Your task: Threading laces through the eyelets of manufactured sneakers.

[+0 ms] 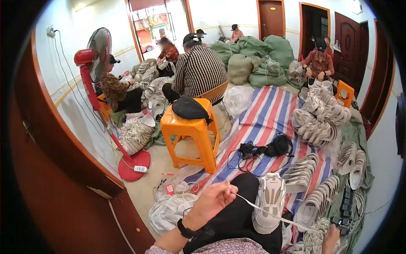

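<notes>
Striped plastic tarpaulin [270, 110] spreads away at twelve o'clock from the sneaker upper [270, 197] lying on the seated person's lap [232, 222]. At three o'clock, nested uppers [317, 201] stand in rows. I'd guess the upper is light and flexible, best steadied by its sides; the flat shoelace [296, 224] looks limp, easiest pinched near an end. At nine o'clock, the left hand [215, 200] does pinch it, thumb against fingers. Toward four, the right hand [331, 240] is cut off; I can't tell its grip. White with grey panels, the upper points its pale, rounded toe at the body, the white lace slanting across it.
</notes>
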Available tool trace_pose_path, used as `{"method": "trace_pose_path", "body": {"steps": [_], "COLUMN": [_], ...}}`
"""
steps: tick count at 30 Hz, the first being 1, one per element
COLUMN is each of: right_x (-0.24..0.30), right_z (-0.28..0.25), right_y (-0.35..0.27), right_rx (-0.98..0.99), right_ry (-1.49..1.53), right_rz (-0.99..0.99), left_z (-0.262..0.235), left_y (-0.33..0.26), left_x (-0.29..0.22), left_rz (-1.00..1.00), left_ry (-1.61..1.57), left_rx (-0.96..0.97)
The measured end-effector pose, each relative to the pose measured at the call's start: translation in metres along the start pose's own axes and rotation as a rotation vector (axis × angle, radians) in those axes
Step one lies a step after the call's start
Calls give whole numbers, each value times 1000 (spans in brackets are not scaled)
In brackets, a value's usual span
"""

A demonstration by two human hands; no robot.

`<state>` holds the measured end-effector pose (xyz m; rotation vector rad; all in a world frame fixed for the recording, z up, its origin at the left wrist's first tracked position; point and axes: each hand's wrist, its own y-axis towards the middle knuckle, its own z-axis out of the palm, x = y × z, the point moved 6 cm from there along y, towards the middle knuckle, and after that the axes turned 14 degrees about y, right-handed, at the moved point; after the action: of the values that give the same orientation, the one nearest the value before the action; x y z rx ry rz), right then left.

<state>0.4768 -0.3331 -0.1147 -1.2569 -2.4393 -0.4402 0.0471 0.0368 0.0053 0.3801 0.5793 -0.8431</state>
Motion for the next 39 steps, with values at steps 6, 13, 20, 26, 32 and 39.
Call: {"method": "trace_pose_path", "body": {"steps": [6, 13, 20, 26, 32, 39], "right_x": [151, 263, 277, 289, 299, 310], "right_z": [19, 76, 92, 90, 90, 98], "right_y": [-17, 10, 14, 10, 16, 25], "right_rx": [124, 528, 469, 439, 411, 571], "right_ry": [688, 1229, 1062, 908, 822, 848], "right_rz": [-187, -32, -286, -381, -425, -465], "left_z": [40, -10, -33, -40, -50, -50], "left_y": [-17, -7, -6, 1, 5, 9], "left_x": [12, 33, 73, 85, 93, 94], "left_rz": [-215, -350, -482, -522, -548, -543], "left_ry": [657, 726, 747, 781, 728, 678], "left_rx": [-105, -254, -349, -358, -360, -353]}}
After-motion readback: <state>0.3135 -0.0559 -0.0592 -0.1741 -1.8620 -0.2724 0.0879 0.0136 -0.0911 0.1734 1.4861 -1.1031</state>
